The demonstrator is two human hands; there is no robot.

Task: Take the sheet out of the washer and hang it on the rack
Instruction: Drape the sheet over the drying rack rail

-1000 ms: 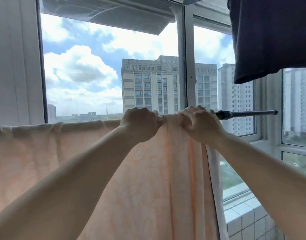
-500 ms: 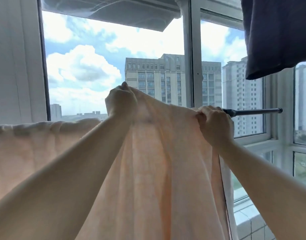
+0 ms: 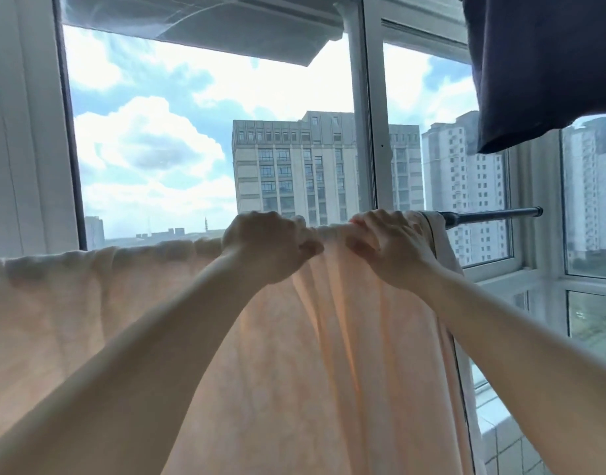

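Big window (image 3: 209, 149) behind, towers and cloud beyond. Peach sheet (image 3: 311, 354) draped over the rod (image 3: 493, 214), spread leftward along it, bunched in soft vertical folds below the hands; thin, light glowing through. Dark cloth (image 3: 541, 63) hanging above the rod's right end. Left hand (image 3: 267, 245), raised with a peak of fabric half a second ago, now back down at the rod, gripping the top fold. Right hand (image 3: 390, 245) just beside, curled on the same fold. Reads as spreading nearly done. Rod slim, dark metal, bare at right.
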